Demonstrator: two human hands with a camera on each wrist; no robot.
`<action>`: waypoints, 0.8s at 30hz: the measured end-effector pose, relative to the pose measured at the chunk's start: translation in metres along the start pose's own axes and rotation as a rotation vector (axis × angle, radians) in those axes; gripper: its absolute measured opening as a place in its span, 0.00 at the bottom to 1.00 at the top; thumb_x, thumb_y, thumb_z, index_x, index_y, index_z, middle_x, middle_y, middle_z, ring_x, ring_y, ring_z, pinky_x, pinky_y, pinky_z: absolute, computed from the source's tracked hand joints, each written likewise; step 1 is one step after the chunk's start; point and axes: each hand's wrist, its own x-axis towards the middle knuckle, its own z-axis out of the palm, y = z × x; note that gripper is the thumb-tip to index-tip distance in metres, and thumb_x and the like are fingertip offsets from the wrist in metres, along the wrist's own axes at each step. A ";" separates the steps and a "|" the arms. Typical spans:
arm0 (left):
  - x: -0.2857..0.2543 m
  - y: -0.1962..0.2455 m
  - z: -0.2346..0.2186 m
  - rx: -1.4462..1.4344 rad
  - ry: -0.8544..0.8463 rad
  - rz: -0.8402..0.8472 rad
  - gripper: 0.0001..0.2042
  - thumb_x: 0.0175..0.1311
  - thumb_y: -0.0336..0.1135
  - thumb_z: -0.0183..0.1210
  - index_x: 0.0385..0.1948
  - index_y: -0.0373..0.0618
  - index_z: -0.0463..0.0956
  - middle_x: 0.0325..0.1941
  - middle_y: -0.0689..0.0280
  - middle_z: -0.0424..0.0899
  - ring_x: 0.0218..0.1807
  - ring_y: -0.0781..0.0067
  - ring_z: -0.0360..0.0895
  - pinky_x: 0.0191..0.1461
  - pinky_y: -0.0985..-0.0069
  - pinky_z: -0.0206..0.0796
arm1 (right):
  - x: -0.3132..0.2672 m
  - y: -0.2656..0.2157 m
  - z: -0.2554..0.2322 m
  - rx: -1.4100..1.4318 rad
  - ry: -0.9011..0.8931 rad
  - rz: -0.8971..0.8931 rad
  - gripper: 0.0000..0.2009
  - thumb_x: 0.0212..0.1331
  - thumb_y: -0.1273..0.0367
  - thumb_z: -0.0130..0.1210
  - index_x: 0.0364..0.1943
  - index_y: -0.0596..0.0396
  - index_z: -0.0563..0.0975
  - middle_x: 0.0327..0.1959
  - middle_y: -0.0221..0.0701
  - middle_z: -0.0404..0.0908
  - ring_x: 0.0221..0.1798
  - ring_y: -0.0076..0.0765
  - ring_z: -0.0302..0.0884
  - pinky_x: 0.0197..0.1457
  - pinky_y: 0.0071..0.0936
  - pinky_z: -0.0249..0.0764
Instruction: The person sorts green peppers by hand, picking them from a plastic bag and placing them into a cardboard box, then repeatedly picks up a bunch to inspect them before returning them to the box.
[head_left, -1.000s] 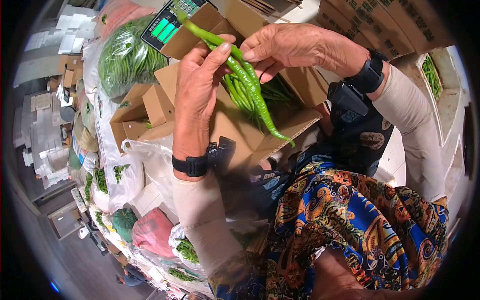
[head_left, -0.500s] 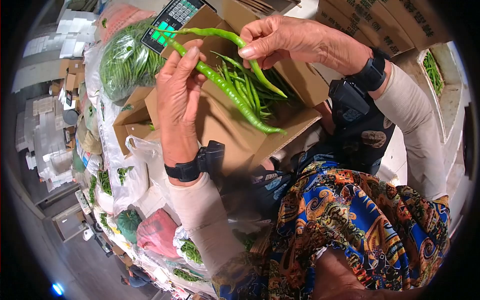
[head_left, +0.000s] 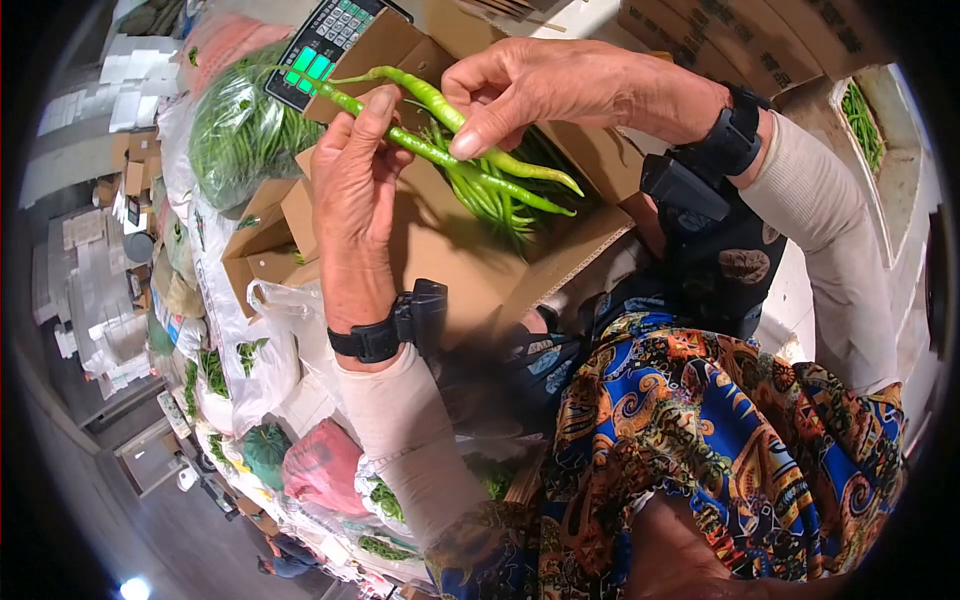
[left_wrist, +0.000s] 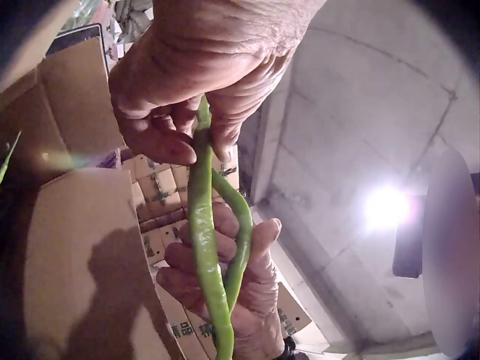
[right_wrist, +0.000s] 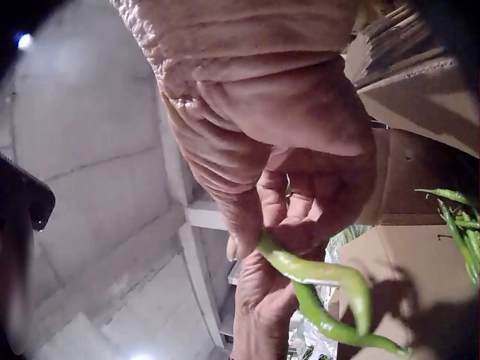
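The tips of the left pepper (head_left: 428, 150) and right pepper (head_left: 433, 97) have drawn closer together since the earlier frame. One scale (head_left: 318, 58) at left is lit, its readout illegible. The left hand (head_left: 350, 185) pinches one pepper, the right hand (head_left: 560, 95) the other, both over the open carton (head_left: 440, 275). Printing on the cardboard (head_left: 755, 45) at right is blurred. Only the wrist views show the ceiling (right_wrist: 82, 112).

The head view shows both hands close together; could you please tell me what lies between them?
In the head view, parts of a straighter green pepper and a bent green pepper lie between the left hand and the right hand.
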 end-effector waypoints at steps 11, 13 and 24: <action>0.002 -0.009 0.013 -0.018 0.020 0.073 0.09 0.59 0.37 0.62 0.36 0.43 0.77 0.32 0.71 0.79 0.29 0.84 0.74 0.29 0.85 0.67 | 0.001 0.010 0.005 -0.237 -0.071 0.007 0.17 0.47 0.60 0.66 0.24 0.55 0.70 0.21 0.25 0.71 0.26 0.24 0.68 0.30 0.22 0.65; -0.001 -0.010 0.017 -0.024 0.009 0.046 0.11 0.58 0.36 0.63 0.39 0.42 0.77 0.33 0.70 0.80 0.30 0.83 0.74 0.30 0.85 0.66 | 0.002 0.017 0.003 -0.280 -0.059 -0.005 0.16 0.46 0.61 0.66 0.25 0.56 0.71 0.22 0.26 0.73 0.27 0.25 0.70 0.31 0.24 0.66; 0.010 -0.020 0.000 0.208 -0.094 -0.203 0.08 0.56 0.33 0.63 0.36 0.42 0.78 0.32 0.70 0.80 0.31 0.84 0.75 0.31 0.87 0.66 | -0.011 -0.005 -0.024 -0.403 0.187 0.080 0.15 0.55 0.57 0.57 0.34 0.55 0.76 0.29 0.26 0.77 0.33 0.21 0.72 0.35 0.19 0.67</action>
